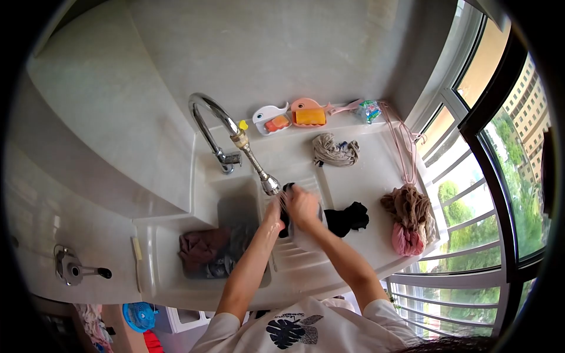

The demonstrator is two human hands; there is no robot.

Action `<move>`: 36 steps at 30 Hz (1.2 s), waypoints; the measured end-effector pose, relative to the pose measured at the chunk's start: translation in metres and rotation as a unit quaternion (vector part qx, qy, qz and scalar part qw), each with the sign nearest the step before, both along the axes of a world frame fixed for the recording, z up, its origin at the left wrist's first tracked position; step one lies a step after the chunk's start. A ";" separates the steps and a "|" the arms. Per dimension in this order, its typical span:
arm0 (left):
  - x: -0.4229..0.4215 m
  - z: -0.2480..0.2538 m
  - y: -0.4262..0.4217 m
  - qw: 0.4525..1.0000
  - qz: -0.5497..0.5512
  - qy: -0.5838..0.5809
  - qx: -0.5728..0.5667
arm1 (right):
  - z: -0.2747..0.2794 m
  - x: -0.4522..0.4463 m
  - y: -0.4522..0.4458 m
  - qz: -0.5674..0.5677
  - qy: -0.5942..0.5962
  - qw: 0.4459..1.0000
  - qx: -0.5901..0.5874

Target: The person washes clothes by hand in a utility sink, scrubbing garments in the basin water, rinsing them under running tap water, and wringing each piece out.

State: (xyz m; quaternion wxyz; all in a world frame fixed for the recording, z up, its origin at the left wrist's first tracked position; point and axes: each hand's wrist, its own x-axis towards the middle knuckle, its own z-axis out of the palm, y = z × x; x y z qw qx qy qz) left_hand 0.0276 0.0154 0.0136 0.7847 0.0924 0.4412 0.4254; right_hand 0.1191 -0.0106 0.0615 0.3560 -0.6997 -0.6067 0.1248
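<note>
Both hands meet just below the spray head of the chrome faucet (270, 183), over the ribbed washboard (288, 257) beside the basin. My left hand (274, 215) is closed on a dark cloth (285, 219), its wrist wet. My right hand (302, 206) is closed on the same cloth from the other side; its fingers are slightly blurred. A black cloth (347, 220) lies on the counter right of my right forearm. In the water-filled basin to the left sit a brownish-red cloth (201, 247) and dark grey cloths (238, 242).
A twisted beige cloth (335, 150) lies near the back. Brown (408, 206) and pink clothes (408, 239) are heaped at the right edge below pink hangers (402, 144). Along the back ledge stand a white soap dish (269, 117), an orange one (308, 113) and a small packet (369, 112).
</note>
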 end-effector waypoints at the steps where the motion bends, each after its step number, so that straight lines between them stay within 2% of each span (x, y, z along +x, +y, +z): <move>1: -0.014 -0.048 0.016 0.977 -0.073 -0.167 0.114 | -0.006 -0.013 -0.009 0.033 -0.024 0.999 0.004; 2: -0.015 -0.055 0.019 0.955 -0.087 -0.250 0.137 | 0.003 -0.025 -0.028 0.090 -0.053 0.993 0.046; 4: -0.016 -0.049 0.019 0.887 -0.132 -0.408 0.168 | 0.002 -0.031 -0.030 0.145 -0.030 0.987 0.054; 5: -0.009 -0.048 0.014 0.947 -0.071 -0.284 0.135 | 0.001 -0.025 -0.020 0.100 0.003 0.995 0.023; 6: -0.003 -0.032 0.004 0.984 -0.008 -0.150 0.096 | -0.003 -0.015 -0.004 0.054 0.039 0.998 -0.010; 7: -0.001 -0.020 -0.003 0.997 0.056 -0.013 0.055 | -0.013 -0.001 0.010 0.059 0.061 0.996 0.007; 8: -0.004 -0.013 -0.002 1.000 0.024 -0.017 0.012 | -0.017 0.007 0.019 0.019 0.060 0.998 -0.006; 10: -0.017 0.005 0.006 0.999 -0.049 -0.023 -0.003 | -0.015 0.023 0.028 -0.014 0.122 0.992 0.008; 11: -0.027 -0.001 0.020 0.998 -0.026 -0.030 0.049 | -0.014 0.028 0.028 -0.020 0.111 0.994 -0.005; 12: -0.041 -0.001 0.030 0.993 0.036 -0.032 0.111 | -0.012 0.034 0.027 -0.025 0.099 0.995 -0.018; 14: -0.063 0.002 0.050 0.941 0.063 0.092 0.321 | -0.026 0.053 0.033 0.000 0.123 0.991 -0.054; 15: -0.065 -0.005 0.049 0.940 0.062 0.091 0.323 | -0.036 0.064 0.036 0.040 0.184 0.980 -0.059; 16: -0.067 -0.012 0.044 0.902 0.050 0.220 0.369 | -0.035 0.073 0.036 0.078 0.244 0.965 -0.063; 17: -0.070 -0.021 0.037 0.845 0.037 0.345 0.406 | -0.035 0.084 0.029 0.097 0.211 0.966 -0.114; 18: -0.067 -0.010 0.019 0.864 -0.022 0.309 0.398 | -0.039 0.093 0.025 0.097 0.212 0.966 -0.114; 20: -0.059 -0.011 0.000 0.883 -0.143 0.353 0.274 | -0.050 0.105 0.019 0.201 0.012 0.957 -0.208; 21: -0.048 -0.012 -0.008 0.865 -0.148 0.382 0.290 | -0.038 0.097 0.011 0.176 -0.017 0.956 -0.235; 22: -0.039 -0.017 -0.017 0.846 -0.155 0.410 0.303 | -0.035 0.092 0.007 0.175 -0.017 0.955 -0.238; 23: -0.033 -0.033 -0.018 0.815 -0.114 0.458 0.337 | -0.032 0.088 0.003 0.185 0.059 0.962 -0.194; 24: -0.034 -0.033 -0.018 0.815 -0.114 0.458 0.337 | -0.028 0.083 0.002 0.195 0.136 0.960 -0.145; 26: -0.035 -0.029 -0.018 0.867 -0.159 0.350 0.317 | -0.007 0.076 -0.002 0.223 0.175 0.954 -0.097; 27: -0.040 0.000 -0.022 0.917 -0.188 0.263 0.235 | -0.001 0.073 -0.004 0.250 0.216 0.943 -0.051; 28: -0.041 0.012 -0.028 0.916 -0.188 0.263 0.236 | 0.000 0.070 -0.002 0.249 0.216 0.943 -0.050; 30: -0.045 0.023 -0.033 0.941 -0.085 0.174 0.276 | 0.001 0.065 0.002 0.276 0.342 0.898 0.028; 31: -0.050 0.024 -0.030 0.947 -0.074 0.148 0.274 | 0.002 0.065 0.006 0.277 0.343 0.897 0.030; 32: -0.051 0.025 -0.030 0.947 -0.074 0.150 0.274 | 0.003 0.067 0.009 0.260 0.293 0.920 -0.004; 33: -0.052 0.028 -0.029 0.958 -0.048 0.072 0.273 | 0.004 0.068 0.012 0.242 0.242 0.939 -0.038; 35: -0.050 0.021 -0.031 0.966 0.020 -0.079 0.243 | 0.003 0.061 0.021 0.221 0.222 0.949 -0.032; 36: -0.045 0.006 -0.032 0.967 0.022 -0.078 0.243 | 0.000 0.056 0.024 0.198 0.201 0.959 -0.024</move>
